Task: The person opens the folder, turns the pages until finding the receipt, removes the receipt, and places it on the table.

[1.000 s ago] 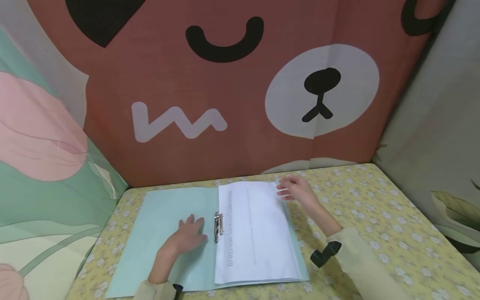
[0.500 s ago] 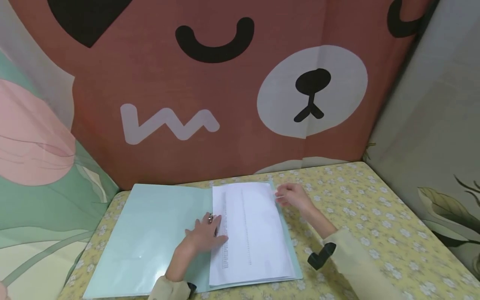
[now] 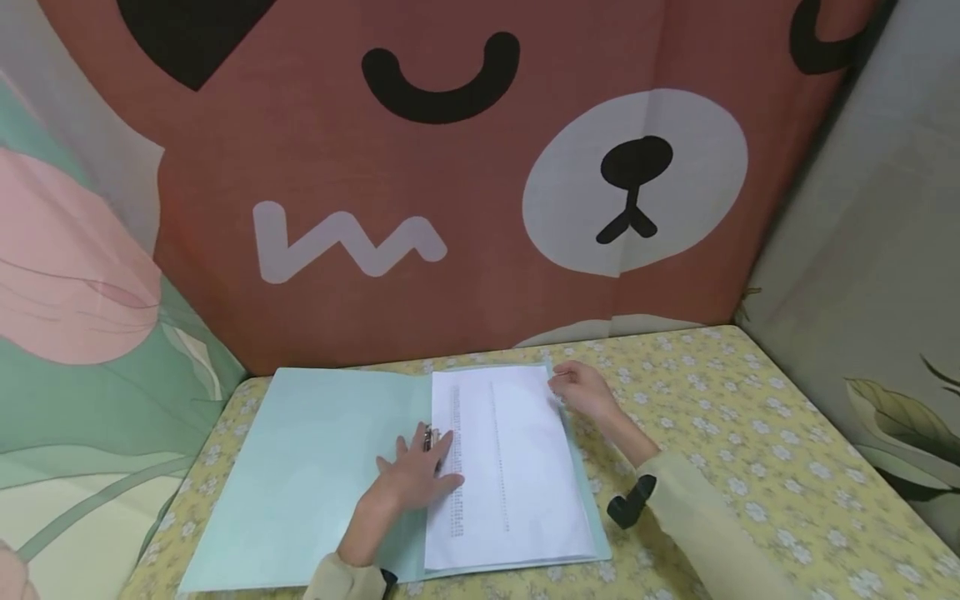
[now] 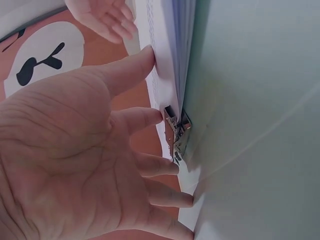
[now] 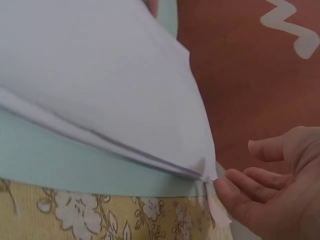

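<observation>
A pale green folder lies spread flat, with a stack of white printed sheets on its right side. A metal lever clip holds the sheets along their left edge. My left hand rests over the clip and the sheets' inner edge, fingers spread; in the left wrist view the thumb reaches the paper. At the sheets' top right corner is my right hand. In the right wrist view its fingertip meets the corner, while the thumb stands apart from the fingers.
A yellow floral cloth covers the table under the folder. Behind it rises a brown fabric wall with a bear face. Printed curtains close off the left and right. A dark camera mount sits at the right wrist.
My left hand has moved right from the bare folder cover onto the clip and the paper edge. The right hand has come down to the sheets' corner, its fingers drawn in more.
</observation>
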`<state>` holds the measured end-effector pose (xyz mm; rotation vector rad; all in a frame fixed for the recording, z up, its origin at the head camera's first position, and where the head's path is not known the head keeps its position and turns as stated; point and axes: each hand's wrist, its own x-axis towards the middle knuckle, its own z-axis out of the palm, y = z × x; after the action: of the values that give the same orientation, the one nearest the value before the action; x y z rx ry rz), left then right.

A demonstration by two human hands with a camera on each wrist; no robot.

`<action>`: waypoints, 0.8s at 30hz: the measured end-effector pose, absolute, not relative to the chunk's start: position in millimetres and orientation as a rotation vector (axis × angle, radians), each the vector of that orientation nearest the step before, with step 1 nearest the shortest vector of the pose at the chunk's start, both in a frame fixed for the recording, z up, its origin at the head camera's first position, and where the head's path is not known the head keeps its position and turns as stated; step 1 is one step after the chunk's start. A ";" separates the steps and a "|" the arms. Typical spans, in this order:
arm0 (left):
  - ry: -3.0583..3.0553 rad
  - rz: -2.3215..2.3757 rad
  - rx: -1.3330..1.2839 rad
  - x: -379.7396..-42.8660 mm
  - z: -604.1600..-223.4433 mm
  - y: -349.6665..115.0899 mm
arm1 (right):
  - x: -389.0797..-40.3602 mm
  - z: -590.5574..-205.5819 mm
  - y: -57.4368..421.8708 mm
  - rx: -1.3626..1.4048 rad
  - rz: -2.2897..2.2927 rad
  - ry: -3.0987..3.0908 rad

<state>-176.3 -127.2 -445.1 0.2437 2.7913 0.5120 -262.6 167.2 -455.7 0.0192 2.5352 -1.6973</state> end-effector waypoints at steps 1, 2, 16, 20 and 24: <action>2.793 0.509 0.241 -176.2 -445.2 -127.0 | -265.3 -457.1 166.1 -0.035 -1.656 2.595; 2.793 0.506 0.240 -176.0 -445.1 -127.1 | -268.0 -459.2 165.2 -0.082 -1.606 2.655; 2.790 0.551 0.260 -173.8 -446.9 -130.7 | -287.7 -476.8 157.6 -0.460 -0.968 2.922; 2.788 0.573 0.260 -173.0 -447.9 -130.5 | -285.9 -475.8 155.3 -0.453 -0.871 2.909; 2.793 0.557 0.259 -173.5 -449.6 -130.3 | -285.7 -477.9 153.4 -0.440 -0.846 2.917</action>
<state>-173.5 -130.3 -449.6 0.2588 2.7932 0.5574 -285.7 153.4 -477.9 -0.4400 2.9167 -0.8456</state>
